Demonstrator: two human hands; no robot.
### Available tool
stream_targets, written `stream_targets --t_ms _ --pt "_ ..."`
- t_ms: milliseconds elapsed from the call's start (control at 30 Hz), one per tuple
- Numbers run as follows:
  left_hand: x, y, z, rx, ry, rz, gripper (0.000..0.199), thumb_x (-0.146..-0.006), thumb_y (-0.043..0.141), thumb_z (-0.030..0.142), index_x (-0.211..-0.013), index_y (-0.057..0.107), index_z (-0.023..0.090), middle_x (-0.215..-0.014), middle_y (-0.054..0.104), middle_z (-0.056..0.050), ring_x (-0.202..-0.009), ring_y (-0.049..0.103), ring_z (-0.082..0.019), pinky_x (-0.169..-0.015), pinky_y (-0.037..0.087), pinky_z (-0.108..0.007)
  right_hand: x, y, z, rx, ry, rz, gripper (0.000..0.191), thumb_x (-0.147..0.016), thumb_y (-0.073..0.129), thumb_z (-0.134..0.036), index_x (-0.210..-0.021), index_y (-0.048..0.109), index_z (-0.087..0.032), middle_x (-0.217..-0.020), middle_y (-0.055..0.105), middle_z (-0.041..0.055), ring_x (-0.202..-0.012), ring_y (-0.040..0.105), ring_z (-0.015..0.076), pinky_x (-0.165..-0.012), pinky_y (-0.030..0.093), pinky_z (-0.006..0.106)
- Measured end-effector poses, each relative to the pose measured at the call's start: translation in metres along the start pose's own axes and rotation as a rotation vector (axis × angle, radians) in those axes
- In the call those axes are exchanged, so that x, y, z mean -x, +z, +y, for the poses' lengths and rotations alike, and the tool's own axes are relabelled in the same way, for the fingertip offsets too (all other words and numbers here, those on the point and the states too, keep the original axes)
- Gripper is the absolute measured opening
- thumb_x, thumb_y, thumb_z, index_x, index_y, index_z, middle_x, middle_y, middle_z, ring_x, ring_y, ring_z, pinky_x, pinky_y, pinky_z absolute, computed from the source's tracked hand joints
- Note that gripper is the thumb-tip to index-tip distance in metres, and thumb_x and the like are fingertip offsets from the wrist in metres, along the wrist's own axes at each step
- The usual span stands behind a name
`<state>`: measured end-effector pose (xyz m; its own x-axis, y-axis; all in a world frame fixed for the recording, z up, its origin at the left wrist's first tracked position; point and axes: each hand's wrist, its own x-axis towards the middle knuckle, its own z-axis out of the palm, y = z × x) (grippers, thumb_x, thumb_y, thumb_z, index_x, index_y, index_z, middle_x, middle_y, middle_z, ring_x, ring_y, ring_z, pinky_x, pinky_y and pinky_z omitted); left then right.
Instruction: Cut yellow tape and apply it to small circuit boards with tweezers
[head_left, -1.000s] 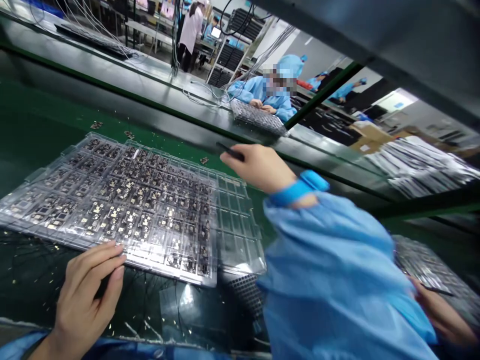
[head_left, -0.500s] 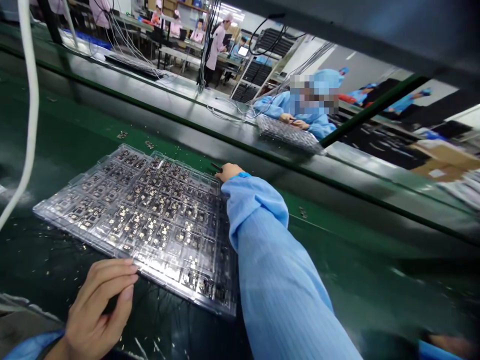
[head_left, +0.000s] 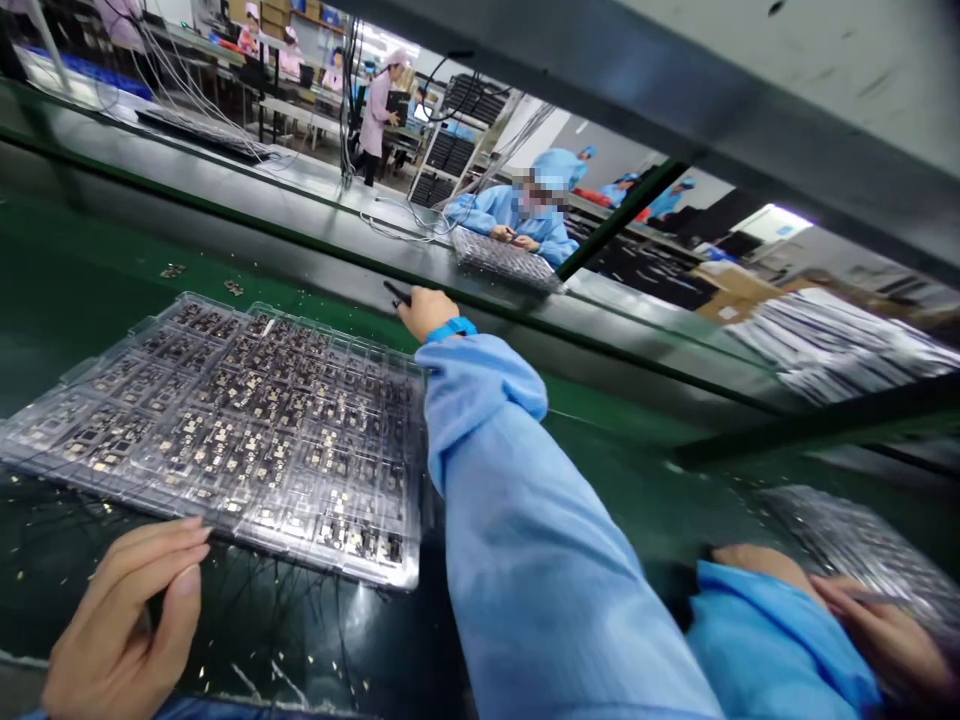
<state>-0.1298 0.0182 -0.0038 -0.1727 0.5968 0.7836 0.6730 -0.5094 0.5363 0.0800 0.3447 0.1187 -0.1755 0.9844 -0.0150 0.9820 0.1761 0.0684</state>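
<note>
A clear plastic tray lies on the dark green bench, its compartments filled with small circuit boards. My left hand is at the tray's near edge, fingers stretched out and thumb apart, holding nothing; whether the fingertips touch the rim I cannot tell. Beyond the tray's far right corner, my right hand grips what look like black tweezers, pointing left. My blue sleeve stretches across the bench to the right of the tray. Small circuit boards lie loose behind the tray.
At right, a co-worker's hands work beside another clear tray. Across the bench, a person in blue handles something over a tray. Metal beams cross above. A white stack sits at far right. Scraps litter the near bench.
My view has swung to the right, so the tray appears further left. My right hand has lifted off the tray's far corner area with the black tweezers. A co-worker's arms have come into view.
</note>
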Motion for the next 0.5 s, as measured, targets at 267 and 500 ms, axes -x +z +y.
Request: stream_targets --t_ms 267,500 --pt "0.009 0.014 0.028 0.363 -0.2 -0.242 0.034 -0.086 0.055 0.0 -0.112 0.064 0.02 -0.095 0.073 -0.006 -0.082 0.07 -0.016 -0.067 0.06 -0.024 0.175 -0.034 0.023 -0.84 -0.265 0.081 0.03 -0.09 0.055 -0.032 -0.071 0.073 -0.016 -0.065 0.072 0.0036 -0.05 0.053 0.0127 -0.049 0.038 0.024" --pt "-0.012 0.047 0.069 0.859 -0.755 -0.451 0.018 -0.092 0.062 0.028 -0.105 0.067 0.017 -0.083 0.073 -0.006 -0.05 0.062 -0.009 -0.047 0.056 -0.018 0.308 0.04 0.009 -1.502 0.076 -0.03 0.031 -0.084 0.07 -0.044 -0.067 0.072 -0.019 -0.058 0.071 0.0051 -0.05 0.054 0.0145 -0.043 0.036 0.024"
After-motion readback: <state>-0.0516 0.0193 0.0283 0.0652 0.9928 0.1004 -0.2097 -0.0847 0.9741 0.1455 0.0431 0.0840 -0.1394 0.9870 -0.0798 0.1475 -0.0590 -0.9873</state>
